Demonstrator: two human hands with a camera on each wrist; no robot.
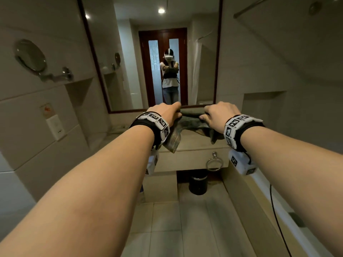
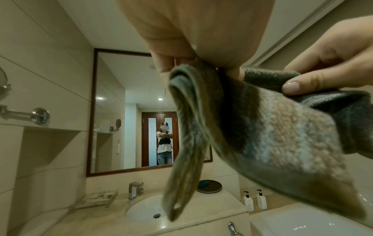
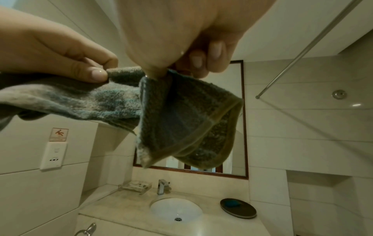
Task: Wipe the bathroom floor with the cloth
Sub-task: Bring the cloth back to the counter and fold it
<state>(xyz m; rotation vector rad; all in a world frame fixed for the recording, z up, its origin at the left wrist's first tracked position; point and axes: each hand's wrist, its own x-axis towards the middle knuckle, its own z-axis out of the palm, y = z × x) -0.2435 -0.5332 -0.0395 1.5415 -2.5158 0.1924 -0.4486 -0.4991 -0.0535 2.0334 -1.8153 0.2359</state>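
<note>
A grey-green terry cloth [image 1: 187, 125] with a pale faded patch hangs in the air at chest height, stretched between both hands above the vanity. My left hand [image 1: 168, 112] pinches its left top corner, and the cloth [image 2: 272, 138] droops in folds below the fingers. My right hand [image 1: 218, 113] pinches the right top corner, where the cloth [image 3: 181, 115] hangs as a doubled flap. The tiled bathroom floor [image 1: 178, 229] lies far below, between my forearms.
A vanity counter [image 3: 125, 206] with a white basin [image 3: 175, 210], tap [image 3: 162, 186], dark round dish [image 3: 238, 207] and two pump bottles [image 2: 254, 202] stands ahead under a framed mirror [image 1: 130, 62]. A black bin [image 1: 198, 184] sits under the counter. A bathtub edge [image 1: 259, 219] runs along the right.
</note>
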